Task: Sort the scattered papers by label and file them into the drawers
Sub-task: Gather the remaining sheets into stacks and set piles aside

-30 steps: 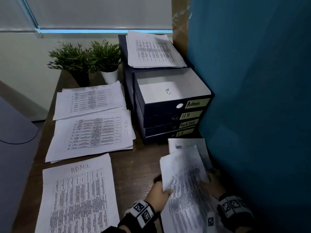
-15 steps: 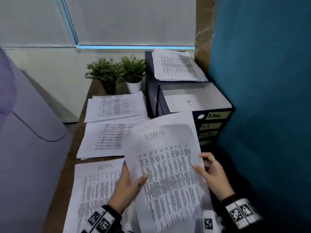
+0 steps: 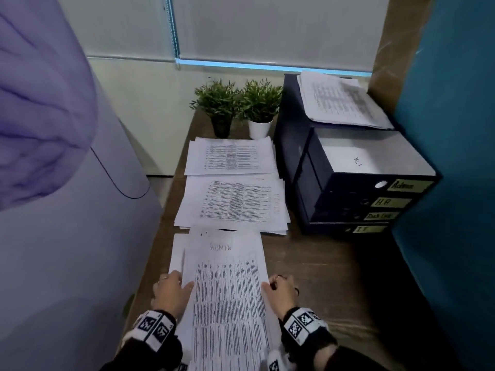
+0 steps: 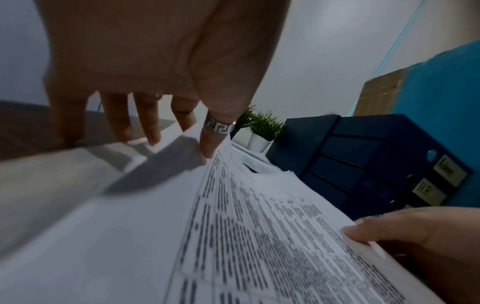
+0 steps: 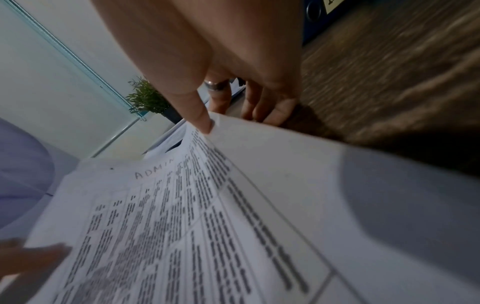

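While both hands lower the white printed sheet headed ADMIN (image 3: 227, 298) onto the near Admin pile on the brown wooden desk (image 3: 316, 277), a skewed release could leave it crooked or slide it off the edge. Left hand (image 3: 171, 293) rests fingers extended on the left margin; right hand (image 3: 281, 293) pinches the right edge, thumb on top
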